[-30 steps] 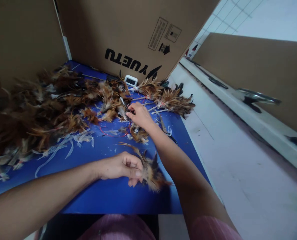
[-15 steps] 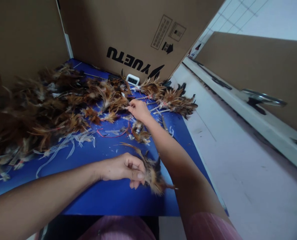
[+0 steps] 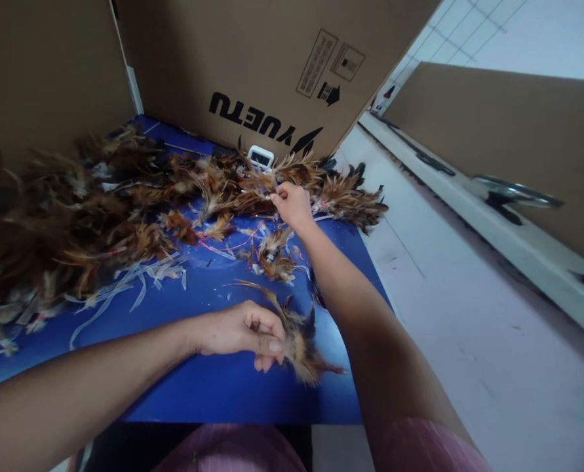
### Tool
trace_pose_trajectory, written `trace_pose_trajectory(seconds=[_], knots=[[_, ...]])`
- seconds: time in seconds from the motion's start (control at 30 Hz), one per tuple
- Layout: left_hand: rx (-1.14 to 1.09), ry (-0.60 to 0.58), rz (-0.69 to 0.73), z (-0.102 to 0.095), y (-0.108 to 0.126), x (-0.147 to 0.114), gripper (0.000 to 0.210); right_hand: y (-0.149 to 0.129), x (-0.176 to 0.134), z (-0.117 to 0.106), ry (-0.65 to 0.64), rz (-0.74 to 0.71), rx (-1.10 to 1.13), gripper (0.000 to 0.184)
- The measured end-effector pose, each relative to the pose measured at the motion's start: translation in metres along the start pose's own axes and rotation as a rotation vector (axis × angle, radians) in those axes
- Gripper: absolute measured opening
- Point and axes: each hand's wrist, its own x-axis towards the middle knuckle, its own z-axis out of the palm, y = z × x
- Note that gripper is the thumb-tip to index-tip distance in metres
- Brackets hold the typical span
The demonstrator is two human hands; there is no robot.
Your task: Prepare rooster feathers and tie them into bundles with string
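Close to the table's front edge, my left hand (image 3: pixel 245 335) is closed in a pinch on a small bunch of feathers (image 3: pixel 304 347), tan and dark, that fans out to the right. My right hand (image 3: pixel 294 204) reaches to the back of the blue table (image 3: pixel 213 387). Its thumb and fingertips pinch the end of a brown feather bundle (image 3: pixel 255 183), which spreads to the left of the fingers. Under that wrist lies a small loose clump of feathers (image 3: pixel 274 259). Pink and clear ties (image 3: pixel 217 248) are scattered beside the clump.
A large heap of brown feathers (image 3: pixel 99 203) covers the table's left side. Tied feather bundles (image 3: pixel 350 203) lie at the back right. Clear strips (image 3: pixel 139 282) trail from the heap. A small white digital timer (image 3: pixel 261 157) stands against a cardboard panel (image 3: pixel 252 59).
My right hand has moved to the right and slightly back, carrying the brown feather bundle with it. The pink tie has shifted on the table. My left hand stays still with its feathers.
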Motion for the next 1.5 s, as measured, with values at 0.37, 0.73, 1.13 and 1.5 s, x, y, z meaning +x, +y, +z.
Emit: trace_pose_trajectory(seconds=[0.37, 0.73, 1.13, 1.5], knots=[[0.016, -0.006, 0.001, 0.000, 0.000, 0.000, 0.037, -0.012, -0.030, 0.006, -0.181, -0.382, -0.013, 0.018], [0.020, -0.011, 0.006, -0.001, -0.002, 0.000, 0.035, -0.019, -0.035, 0.005, -0.496, -0.265, -0.174, 0.009], [0.037, -0.013, -0.005, 0.000, 0.001, -0.001, 0.038, -0.023, -0.033, 0.021, -0.477, -0.217, 0.078, 0.014], [0.038, -0.019, 0.001, -0.001, -0.001, -0.001, 0.037, -0.019, -0.031, 0.012, -0.425, 0.018, 0.615, 0.007]])
